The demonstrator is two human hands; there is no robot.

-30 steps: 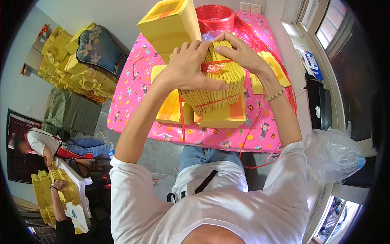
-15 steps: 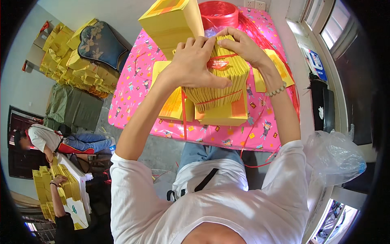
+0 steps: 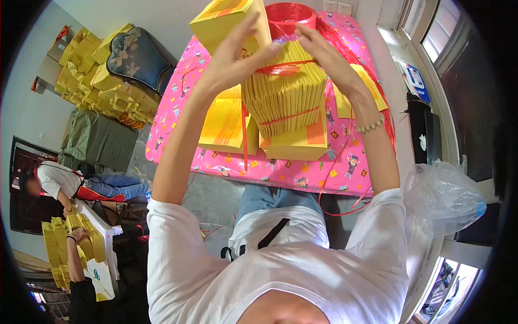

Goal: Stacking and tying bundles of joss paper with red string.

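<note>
A bundle of folded yellow paper (image 3: 283, 102) stands in front of me, bound by red plastic strapping (image 3: 288, 68) near its top and again lower down. It rests on a flat yellow paper stack (image 3: 297, 148). My left hand (image 3: 234, 59) hovers at its upper left, fingers stretched and thumb out. Over the upper right side is my right hand (image 3: 329, 56), its fingers extended. Both hands are open and appear to hold nothing. A second yellow stack (image 3: 221, 124) lies to the left, and a taller one (image 3: 232, 24) rises behind my left hand.
A pink patterned cloth (image 3: 183, 127) covers the table. A red ring of strapping (image 3: 291, 15) sits at the back, strands trailing right past another yellow stack (image 3: 359, 89). A clear plastic bag (image 3: 442, 200) is at right. Far left, people's hands work on yellow paper (image 3: 89, 237).
Both my hands have lifted off the bundle and spread apart, with the left fingers opening upward. The red strapping near the bundle's top is now more exposed.
</note>
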